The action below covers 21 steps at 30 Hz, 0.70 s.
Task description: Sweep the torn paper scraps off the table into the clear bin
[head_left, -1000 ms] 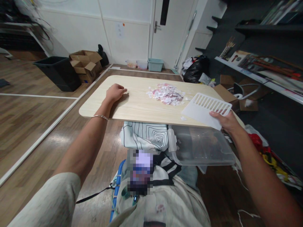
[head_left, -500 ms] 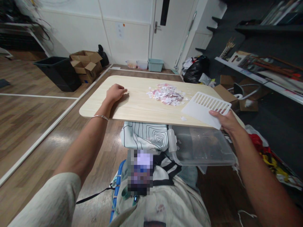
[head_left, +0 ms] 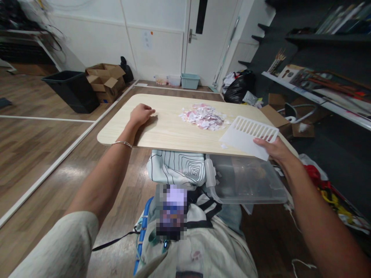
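Note:
A pale wooden tabletop (head_left: 168, 137) spreads in front of me, with a heap of small white and pink paper scraps (head_left: 204, 116) in its middle. At the right, my right hand (head_left: 275, 148) grips a flat white slotted plastic panel (head_left: 242, 135) by its near right edge, thumb on top. The panel slants over the table's right front part, its left corner close to a loose scrap (head_left: 224, 146). Left of the heap, my left hand (head_left: 142, 114) rests on the wood with its fingers curled in, apart from the paper; nothing shows in it.
Below the table's front edge sit a clear plastic bin (head_left: 246, 185) and a patterned light cloth (head_left: 176, 166). Beyond the table at left are a black trash bin (head_left: 71, 92) and cardboard boxes (head_left: 107, 81). A shelf (head_left: 319, 98) runs along the right.
My right hand and the slotted panel have shifted slightly left and a little closer to the table's front edge. My left hand stays in place; the paper heap looks the same.

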Each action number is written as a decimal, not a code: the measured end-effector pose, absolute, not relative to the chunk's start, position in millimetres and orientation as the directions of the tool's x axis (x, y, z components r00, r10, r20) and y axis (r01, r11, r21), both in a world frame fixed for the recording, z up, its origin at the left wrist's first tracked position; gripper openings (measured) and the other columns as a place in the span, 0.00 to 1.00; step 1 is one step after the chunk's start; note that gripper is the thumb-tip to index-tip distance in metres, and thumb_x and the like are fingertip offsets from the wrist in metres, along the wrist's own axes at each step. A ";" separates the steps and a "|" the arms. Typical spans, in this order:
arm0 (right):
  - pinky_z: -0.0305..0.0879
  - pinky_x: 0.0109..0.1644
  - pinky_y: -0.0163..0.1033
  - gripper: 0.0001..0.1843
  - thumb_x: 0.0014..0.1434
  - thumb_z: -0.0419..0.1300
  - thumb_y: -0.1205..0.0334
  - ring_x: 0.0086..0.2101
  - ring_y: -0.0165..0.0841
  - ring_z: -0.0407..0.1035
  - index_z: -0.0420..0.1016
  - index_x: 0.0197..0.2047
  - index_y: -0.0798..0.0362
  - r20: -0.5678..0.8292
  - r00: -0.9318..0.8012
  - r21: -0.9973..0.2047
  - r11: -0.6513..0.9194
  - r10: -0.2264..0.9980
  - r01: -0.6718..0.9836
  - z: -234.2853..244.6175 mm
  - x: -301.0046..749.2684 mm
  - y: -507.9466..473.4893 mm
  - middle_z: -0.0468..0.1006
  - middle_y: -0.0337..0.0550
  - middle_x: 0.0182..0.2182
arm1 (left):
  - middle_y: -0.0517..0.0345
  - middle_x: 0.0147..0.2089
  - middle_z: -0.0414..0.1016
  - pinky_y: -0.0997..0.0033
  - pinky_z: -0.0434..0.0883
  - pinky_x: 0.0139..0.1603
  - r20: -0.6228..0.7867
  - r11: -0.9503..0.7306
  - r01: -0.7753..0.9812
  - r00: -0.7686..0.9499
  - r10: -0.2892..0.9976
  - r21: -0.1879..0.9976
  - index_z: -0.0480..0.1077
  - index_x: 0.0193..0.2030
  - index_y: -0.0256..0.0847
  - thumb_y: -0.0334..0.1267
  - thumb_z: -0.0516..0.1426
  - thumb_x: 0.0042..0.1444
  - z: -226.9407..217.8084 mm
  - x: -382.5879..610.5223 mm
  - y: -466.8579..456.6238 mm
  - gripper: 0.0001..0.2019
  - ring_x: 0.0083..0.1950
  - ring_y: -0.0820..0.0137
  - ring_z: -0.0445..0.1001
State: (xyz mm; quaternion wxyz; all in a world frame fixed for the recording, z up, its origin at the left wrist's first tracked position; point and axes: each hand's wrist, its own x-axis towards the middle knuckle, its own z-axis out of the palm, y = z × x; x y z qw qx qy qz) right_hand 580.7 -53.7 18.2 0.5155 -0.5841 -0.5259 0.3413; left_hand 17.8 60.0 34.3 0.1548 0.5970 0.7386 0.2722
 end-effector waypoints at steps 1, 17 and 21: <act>0.92 0.47 0.54 0.31 0.37 0.91 0.53 0.47 0.52 0.92 0.88 0.45 0.40 0.133 0.212 -0.964 0.076 0.968 0.255 18.4 581.3 -54.9 0.95 0.39 0.42 | 0.54 0.32 0.74 0.55 0.72 0.56 0.094 0.140 0.797 -0.239 0.967 0.587 0.75 0.34 0.48 0.48 0.62 0.65 34.7 17.9 59.5 0.11 0.47 0.51 0.76; 0.88 0.47 0.48 0.36 0.31 0.87 0.54 0.40 0.48 0.89 0.84 0.46 0.41 0.147 0.346 -0.983 0.099 0.927 0.153 21.0 577.5 -65.0 0.95 0.41 0.41 | 0.55 0.32 0.73 0.55 0.71 0.56 0.092 0.138 0.801 -0.233 0.968 0.582 0.74 0.33 0.48 0.48 0.61 0.66 34.8 18.2 58.6 0.12 0.47 0.52 0.76; 0.86 0.42 0.46 0.35 0.30 0.85 0.56 0.37 0.46 0.86 0.84 0.45 0.41 0.098 0.334 -0.987 0.048 0.938 0.155 23.8 579.4 -67.3 0.94 0.40 0.38 | 0.55 0.31 0.72 0.54 0.71 0.56 0.094 0.128 0.807 -0.221 0.971 0.577 0.72 0.32 0.48 0.48 0.61 0.67 34.3 17.3 59.0 0.13 0.46 0.53 0.76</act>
